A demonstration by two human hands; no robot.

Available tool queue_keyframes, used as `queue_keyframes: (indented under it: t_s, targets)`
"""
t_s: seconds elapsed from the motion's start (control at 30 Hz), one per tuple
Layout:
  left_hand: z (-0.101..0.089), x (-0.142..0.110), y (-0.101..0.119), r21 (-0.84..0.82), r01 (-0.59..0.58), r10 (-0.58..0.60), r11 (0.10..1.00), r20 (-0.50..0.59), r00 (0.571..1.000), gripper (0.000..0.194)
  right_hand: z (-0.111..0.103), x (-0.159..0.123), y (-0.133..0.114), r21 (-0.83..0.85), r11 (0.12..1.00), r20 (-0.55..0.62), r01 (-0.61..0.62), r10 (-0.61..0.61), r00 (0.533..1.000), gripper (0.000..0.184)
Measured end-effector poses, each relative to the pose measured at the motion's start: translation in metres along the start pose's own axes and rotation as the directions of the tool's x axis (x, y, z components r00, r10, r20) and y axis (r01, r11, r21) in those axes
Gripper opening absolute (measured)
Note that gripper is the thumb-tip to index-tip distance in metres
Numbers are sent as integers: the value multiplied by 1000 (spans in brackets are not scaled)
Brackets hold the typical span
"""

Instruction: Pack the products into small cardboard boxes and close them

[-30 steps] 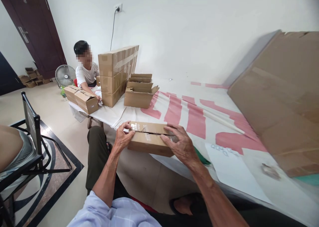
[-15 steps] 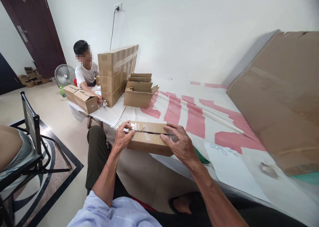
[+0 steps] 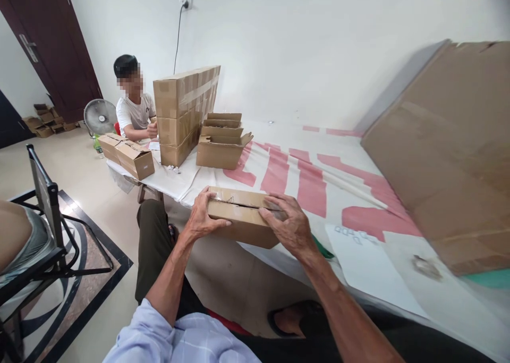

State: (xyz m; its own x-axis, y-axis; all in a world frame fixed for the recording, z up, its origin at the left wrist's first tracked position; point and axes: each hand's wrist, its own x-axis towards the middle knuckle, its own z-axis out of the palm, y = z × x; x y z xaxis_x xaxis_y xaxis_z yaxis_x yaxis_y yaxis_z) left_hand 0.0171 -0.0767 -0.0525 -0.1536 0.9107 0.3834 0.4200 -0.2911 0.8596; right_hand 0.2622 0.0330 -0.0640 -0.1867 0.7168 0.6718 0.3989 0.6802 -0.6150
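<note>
A long brown cardboard box (image 3: 239, 222) is between my hands at the near edge of the table. Its top flaps nearly meet, leaving a dark narrow gap along the middle, and a shiny bit of tape shows near its left end. My left hand (image 3: 202, 215) grips the left end, thumb along the near side. My right hand (image 3: 289, 222) holds the right end, with fingers over the top and thumb at the seam. Part of the box's right end is hidden by that hand.
Taped boxes (image 3: 169, 121) stand stacked on the table, with open boxes (image 3: 217, 153) beside them and two boxes (image 3: 129, 155) at the left corner. A person (image 3: 135, 113) sits behind the stack. A large cardboard sheet or carton (image 3: 446, 161) rises at right; white paper (image 3: 370, 267) lies nearby.
My left hand has shifted from pinching the top flaps to holding the box's left end, thumb lower on the side. The co-worker's hand has drawn back from the table beside the stack.
</note>
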Motion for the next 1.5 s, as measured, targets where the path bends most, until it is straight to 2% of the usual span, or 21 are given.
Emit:
queue_keyframes:
  t_s: [0.2,0.43,0.57,0.73,0.8,0.93,1.03,1.13,1.23,1.3,1.43,1.5]
  targets:
    - [-5,37,-9,46,-39,38,998,17,999,91,9,24,10,12,1000,-11,-9,9,1000,31]
    - [-19,95,-27,71,-87,82,994,73,994,99,39,64,28,12,1000,-40,-17,18,999,33]
    - [-33,105,-37,68,-56,45,996,151,988,109,48,62,36,1,1000,-23,13,-13,1000,36]
    - [-54,101,-50,66,-3,-13,998,247,969,108,43,51,42,-32,999,-7,27,-27,1000,39]
    - [-64,102,-59,144,29,-59,989,210,976,99,35,49,42,-44,999,10,16,-15,1000,42]
    - [-95,111,-86,326,186,-206,927,30,978,77,12,42,42,-67,994,-2,-86,86,996,48]
    - [-123,126,-108,430,334,-319,839,-110,941,65,0,32,49,-74,966,-54,-247,243,969,49]
    - [-144,143,-123,514,457,-400,726,-225,889,53,-3,21,64,-63,904,-60,-422,419,906,45]
    - [-152,157,-133,560,534,-447,633,-299,843,46,2,11,78,-107,827,-55,-551,549,834,36]
    - [-152,164,-141,577,560,-465,595,-321,825,42,5,6,86,-145,792,-52,-594,593,804,27]
    - [-148,176,-161,594,571,-475,567,-331,815,41,5,-4,97,-199,769,71,-608,630,773,15]
    - [-148,179,-171,598,563,-470,569,-326,821,41,3,-9,104,-223,778,119,-587,620,776,13]
